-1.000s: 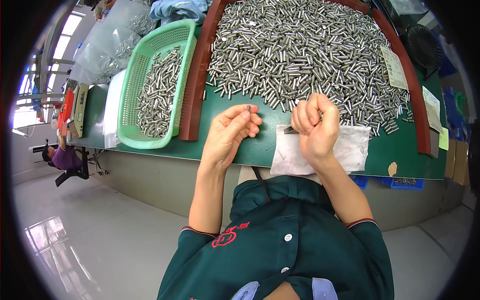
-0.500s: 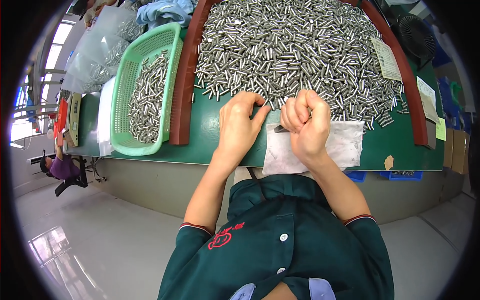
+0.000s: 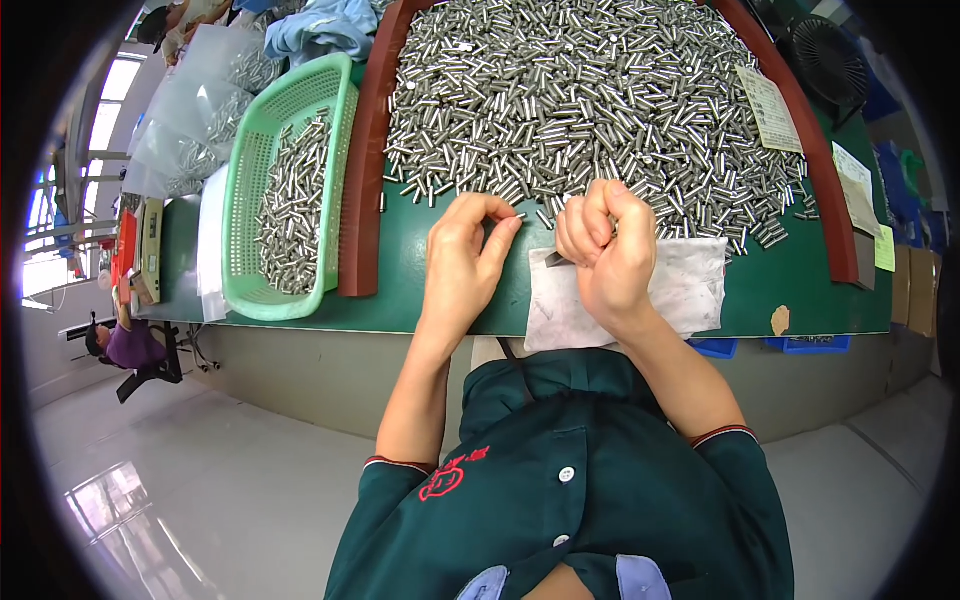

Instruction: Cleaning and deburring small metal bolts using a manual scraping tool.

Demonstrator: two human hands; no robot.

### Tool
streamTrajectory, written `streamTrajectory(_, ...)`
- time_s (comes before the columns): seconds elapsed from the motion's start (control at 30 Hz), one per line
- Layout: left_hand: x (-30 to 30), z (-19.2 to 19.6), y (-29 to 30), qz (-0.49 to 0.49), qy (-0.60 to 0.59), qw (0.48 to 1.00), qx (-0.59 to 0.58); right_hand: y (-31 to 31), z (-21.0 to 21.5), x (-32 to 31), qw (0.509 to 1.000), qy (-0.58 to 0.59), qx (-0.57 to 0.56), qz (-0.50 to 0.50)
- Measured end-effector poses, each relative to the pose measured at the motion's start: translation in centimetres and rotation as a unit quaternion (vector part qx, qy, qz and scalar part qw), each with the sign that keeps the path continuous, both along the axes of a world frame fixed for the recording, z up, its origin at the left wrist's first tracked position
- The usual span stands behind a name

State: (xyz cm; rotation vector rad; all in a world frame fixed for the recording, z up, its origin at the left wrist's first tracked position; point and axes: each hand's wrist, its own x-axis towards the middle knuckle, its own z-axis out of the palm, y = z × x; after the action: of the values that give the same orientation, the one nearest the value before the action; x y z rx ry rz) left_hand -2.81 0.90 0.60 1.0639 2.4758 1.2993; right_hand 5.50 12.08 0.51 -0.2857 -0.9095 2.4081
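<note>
A wide heap of short metal pins [image 3: 580,110] is spread over the green tabletop [image 3: 400,240]. My left hand [image 3: 462,255] is at the heap's near edge, thumb and forefinger closed on one metal pin [image 3: 521,216] whose end pokes out at the fingertips. Beside it, my right hand [image 3: 615,245] is curled into a fist above a stained white cloth [image 3: 690,285]. From under its fingers juts a dark, flat piece [image 3: 556,259], whose kind I cannot make out. What else lies inside that fist is hidden.
Dark red rails [image 3: 361,230] flank the heap. Left of them stands a green plastic basket [image 3: 235,250] partly filled with pins, near clear bags [image 3: 190,125] and a scale [image 3: 150,245]. A black fan [image 3: 825,60] is at the far right. Another person [image 3: 135,345] sits at left.
My left hand has drawn back slightly, leftward and away from the heap, with a pin now showing between its fingertips. My right hand stays nearly in place, still curled.
</note>
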Motion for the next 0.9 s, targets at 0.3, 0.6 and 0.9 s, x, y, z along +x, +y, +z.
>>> streamTrajectory(0.3, -0.4, -1.4, -1.0, 0.008, -0.151, 0.985, 0.079, 0.0, 0.0, 0.0, 1.000, -0.004, 0.004, -0.002)
streamTrajectory(0.6, -0.3, -0.6, -1.2, 0.002, -0.274, 0.955, 0.112, 0.0, 0.1, 0.0, 1.000, -0.001, 0.000, -0.001)
streamTrajectory(0.9, -0.6, -0.4, -1.4, -0.016, -0.409, 0.895, 0.176, -0.1, 0.2, 0.0, 1.000, -0.002, -0.006, -0.004)
